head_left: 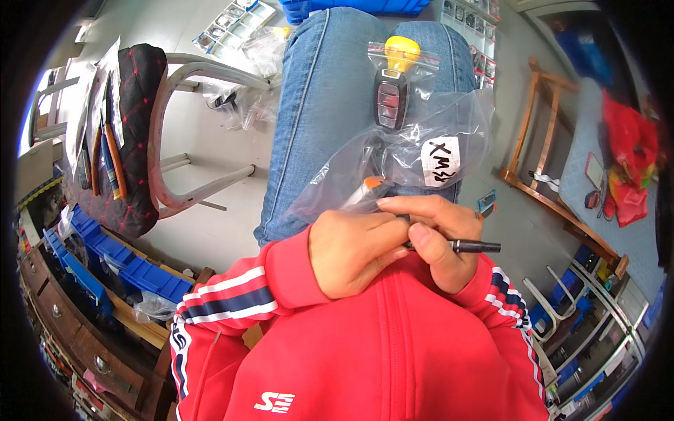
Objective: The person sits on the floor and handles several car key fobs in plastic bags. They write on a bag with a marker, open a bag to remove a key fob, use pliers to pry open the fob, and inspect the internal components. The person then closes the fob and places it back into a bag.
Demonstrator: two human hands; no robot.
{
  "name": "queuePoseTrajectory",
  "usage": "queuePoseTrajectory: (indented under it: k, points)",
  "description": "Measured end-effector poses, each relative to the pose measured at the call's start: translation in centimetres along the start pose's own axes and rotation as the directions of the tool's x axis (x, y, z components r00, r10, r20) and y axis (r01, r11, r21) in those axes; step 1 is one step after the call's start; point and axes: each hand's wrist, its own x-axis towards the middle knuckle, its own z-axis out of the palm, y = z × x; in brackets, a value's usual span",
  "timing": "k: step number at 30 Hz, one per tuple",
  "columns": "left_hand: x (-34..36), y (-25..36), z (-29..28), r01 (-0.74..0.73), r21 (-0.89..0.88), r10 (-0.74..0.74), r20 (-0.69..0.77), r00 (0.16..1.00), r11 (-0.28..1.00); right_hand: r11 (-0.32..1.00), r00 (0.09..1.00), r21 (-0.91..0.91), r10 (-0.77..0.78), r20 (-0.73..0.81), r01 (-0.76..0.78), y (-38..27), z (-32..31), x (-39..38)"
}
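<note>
Grey floor [235, 228] stretches around the seated person, with a black quilted chair seat [144, 91] at the left carrying several pens [109, 165], blue bins [123, 259] beyond its lower edge, and a wooden frame [523, 151] at the right. Over the jeans [312, 91] lies a clear plastic bag [472, 123] bearing a white label [441, 161]; a dark key fob [390, 102] shows above that label, near a yellow knob-shaped piece [402, 53]. Both hands meet in front of the red jacket [337, 351]. Right hand [444, 238] has a narrow grip, thumb and fingers closed on a black pen [479, 246] that points rightward. Left hand [358, 249] curls beside its other end; what it pinches, I cannot tell. Just above it sits an orange-tipped object [373, 182].
</note>
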Motion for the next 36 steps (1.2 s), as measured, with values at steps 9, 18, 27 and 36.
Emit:
queuePoseTrajectory:
  k: [9, 18, 27, 36]
  points:
    - [3.0, 0.0, -5.1, -0.081, 0.052, 0.08, 0.022, 0.997, 0.995, 0.982, 0.817, -0.003, -0.158, -0.555, 0.188, -1.1, -0.5, -0.9]
    - [11.5, -5.3, -10.4, -0.008, 0.734, 0.214, -0.188, 0.958, 0.679, 0.767, 0.535, -0.131, -0.548, -0.643, 0.629, 0.0, -2.0, 0.3]
    - [7.5, -2.5, -10.9, -0.082, 0.086, 0.092, -0.117, 0.989, 0.993, 0.644, 0.412, -0.289, -0.71, -0.572, 0.708, 0.4, -1.4, 2.3]
    - [8.0, -6.8, -13.1, 0.119, -0.047, -0.128, -0.34, 0.932, 0.992, 0.876, 0.804, -0.056, -0.463, -0.372, 0.479, -0.5, 0.9, 9.6]
